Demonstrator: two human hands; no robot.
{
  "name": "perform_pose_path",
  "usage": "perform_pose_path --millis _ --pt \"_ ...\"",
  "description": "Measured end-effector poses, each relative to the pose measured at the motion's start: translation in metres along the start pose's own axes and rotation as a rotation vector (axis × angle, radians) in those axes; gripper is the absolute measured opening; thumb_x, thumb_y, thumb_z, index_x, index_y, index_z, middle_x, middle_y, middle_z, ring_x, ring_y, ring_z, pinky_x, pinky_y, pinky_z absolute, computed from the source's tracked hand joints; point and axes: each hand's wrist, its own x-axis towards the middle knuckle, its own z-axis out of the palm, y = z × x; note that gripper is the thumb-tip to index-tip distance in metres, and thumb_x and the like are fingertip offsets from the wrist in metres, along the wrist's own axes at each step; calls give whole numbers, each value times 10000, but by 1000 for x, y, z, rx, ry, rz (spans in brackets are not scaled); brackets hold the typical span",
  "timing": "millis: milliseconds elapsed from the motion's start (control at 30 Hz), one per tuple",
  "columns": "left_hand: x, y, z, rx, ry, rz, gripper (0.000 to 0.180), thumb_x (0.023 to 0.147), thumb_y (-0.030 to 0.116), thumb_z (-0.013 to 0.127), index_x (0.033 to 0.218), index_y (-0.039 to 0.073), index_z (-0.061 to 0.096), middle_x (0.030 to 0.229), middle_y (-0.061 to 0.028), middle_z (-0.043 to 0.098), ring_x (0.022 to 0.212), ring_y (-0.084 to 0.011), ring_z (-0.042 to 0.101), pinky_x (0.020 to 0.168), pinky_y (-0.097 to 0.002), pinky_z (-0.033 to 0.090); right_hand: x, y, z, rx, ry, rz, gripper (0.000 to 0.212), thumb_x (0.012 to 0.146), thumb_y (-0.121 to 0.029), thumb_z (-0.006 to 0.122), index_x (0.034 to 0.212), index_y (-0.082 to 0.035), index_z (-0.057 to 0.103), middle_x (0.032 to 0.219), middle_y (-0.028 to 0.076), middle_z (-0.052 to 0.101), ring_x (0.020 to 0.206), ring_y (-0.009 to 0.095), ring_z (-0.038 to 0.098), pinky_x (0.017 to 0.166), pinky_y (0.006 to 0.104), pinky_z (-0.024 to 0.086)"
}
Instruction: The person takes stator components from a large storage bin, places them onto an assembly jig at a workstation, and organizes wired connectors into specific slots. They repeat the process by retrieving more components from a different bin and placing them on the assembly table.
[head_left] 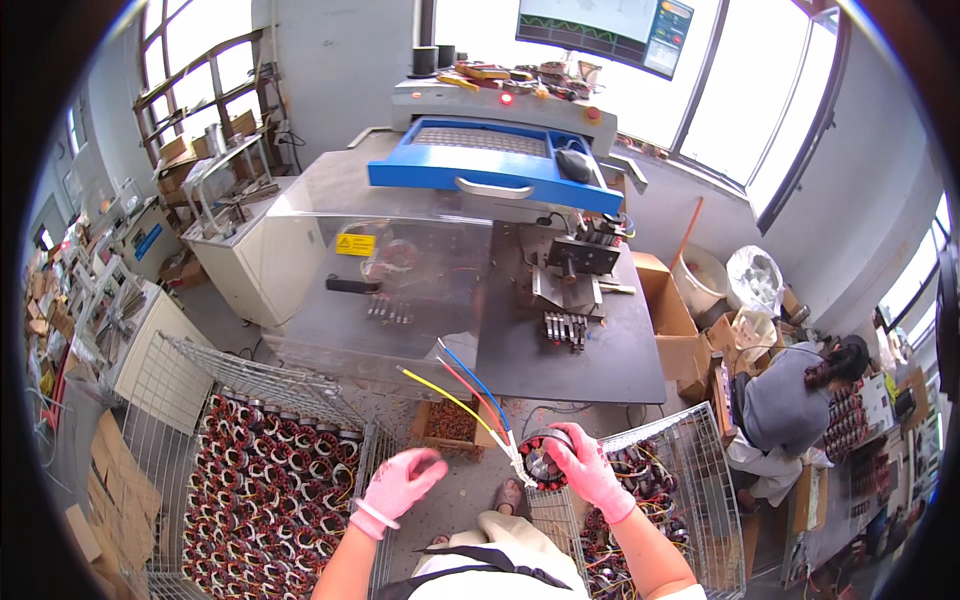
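My right hand (592, 470), in a pink glove, grips a motor stator (546, 462), a dark ring with red windings. Blue, red and yellow lead wires (466, 392) rise from it through a white sleeve and fan out to the upper left. To the left of the stator, and apart from it, is my left hand (402, 485), also gloved in pink. Its fingers are loosely bent, with nothing visible in them. Below my right hand stands a wire basket (708, 470) with more stators. A larger wire basket (178, 500) full of stators stands at my left.
Ahead is a bench with a dark top (590, 375), a metal fixture (570, 262) and a transparent guard (420, 290). A blue drawer (440, 172) juts out above it. Under the bench sits a box of small bits (447, 424). A person (790, 400) sits bent over at the right.
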Motion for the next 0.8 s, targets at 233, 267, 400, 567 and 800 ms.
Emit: perform_pose_path --millis 233,267,400,567,800 --pt "150 137 60 -849 258 -54 202 885 205 688 973 33 629 643 33 525 447 -26 430 377 -178 269 52 25 -65 -225 90 -185 370 879 -276 642 1122 -5 573 887 161 631 833 278 635 737 379 506" --pt "163 134 67 -850 324 -33 199 894 219 679 933 33 623 623 29 522 440 -27 427 367 -178 269 66 31 -77 -324 99 -255 368 869 -281 647 1109 -9 580 888 157 619 834 294 623 731 393 503" --pt "177 116 90 -711 401 -51 258 938 285 618 835 49 605 567 1 535 394 -60 452 321 -183 277 126 63 -108 -503 135 -304 316 836 -284 658 1019 -30 618 924 143 563 873 333 567 739 427 486" --pt "205 84 118 -738 243 -113 195 912 84 596 1079 -16 598 807 -93 647 611 -157 649 460 -218 506 233 124 -118 -449 146 -356 426 814 -302 694 1147 -63 577 1012 166 548 980 362 554 828 428 469" --pt "302 70 163 -780 172 -71 279 932 108 599 1185 -5 560 955 -93 662 770 -131 655 609 -212 526 372 140 -133 -496 224 -409 476 749 -311 755 1128 -61 613 1031 136 556 1017 337 529 859 437 464"
